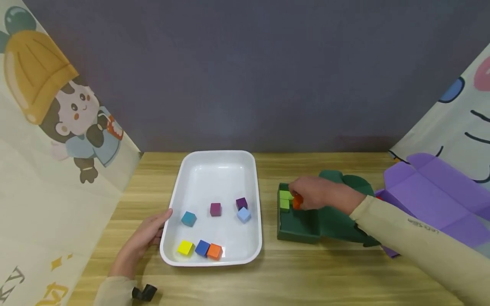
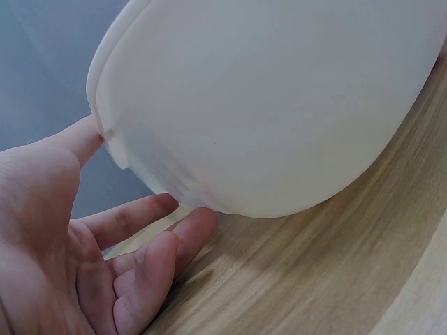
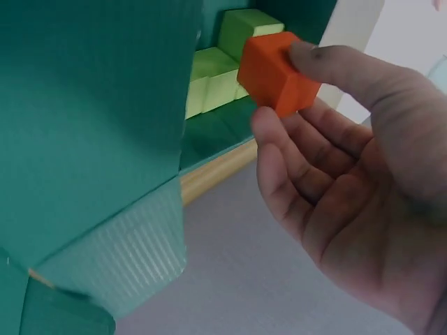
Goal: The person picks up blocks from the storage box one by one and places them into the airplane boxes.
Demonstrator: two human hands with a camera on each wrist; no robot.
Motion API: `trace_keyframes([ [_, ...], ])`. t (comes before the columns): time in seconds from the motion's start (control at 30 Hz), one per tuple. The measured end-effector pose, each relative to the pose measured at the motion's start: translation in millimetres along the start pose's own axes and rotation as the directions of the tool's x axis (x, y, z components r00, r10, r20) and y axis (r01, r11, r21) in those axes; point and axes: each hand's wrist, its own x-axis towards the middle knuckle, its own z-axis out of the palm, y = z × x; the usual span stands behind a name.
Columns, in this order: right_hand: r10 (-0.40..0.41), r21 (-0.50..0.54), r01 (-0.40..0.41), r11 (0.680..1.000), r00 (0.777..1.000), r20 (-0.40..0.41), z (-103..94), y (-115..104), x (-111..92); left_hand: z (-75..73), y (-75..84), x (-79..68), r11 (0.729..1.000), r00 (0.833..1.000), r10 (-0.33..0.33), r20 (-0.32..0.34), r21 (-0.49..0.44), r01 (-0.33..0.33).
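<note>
My right hand (image 1: 315,193) pinches an orange cube (image 3: 279,73) between thumb and fingertips, over the open dark green box (image 1: 298,236). Several lime green blocks (image 1: 284,205) sit in that box's far left part. My left hand (image 1: 143,238) holds the left edge of a white tray (image 1: 209,262), thumb at the rim and other fingers against the side below. Inside the tray lie a teal cube (image 1: 189,219), a magenta cube (image 1: 215,209), a dark purple cube (image 1: 241,203), a light blue cube (image 1: 243,215), a yellow cube (image 1: 185,248), a blue cube (image 1: 202,248) and another orange cube (image 1: 215,251).
The green box's lid (image 1: 340,225) lies folded out to the right, partly under my right forearm. Beyond it stands an open purple box (image 1: 432,199). A grey wall (image 1: 260,76) rises behind the wooden table (image 1: 245,284), with printed cloths at both sides.
</note>
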Motion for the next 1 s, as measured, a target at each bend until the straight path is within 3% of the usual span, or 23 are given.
trace_keyframes([
  [0.27,0.031,0.093,-0.038,0.995,0.997,0.076,-8.1,3,2,-2.2,0.0,-1.4,1.0,1.0,0.019,0.012,-0.001,-0.019],
  [0.7,-0.052,-0.028,0.051,0.998,0.998,-0.019,19.4,9,21,-0.2,1.1,-1.5,1.0,1.0,0.015,0.013,-0.015,-0.015],
  [1.0,-0.012,-0.043,0.012,0.999,1.0,-0.007,26.7,7,27,-0.1,2.1,0.1,1.0,1.0,0.004,0.003,-0.009,-0.004],
])
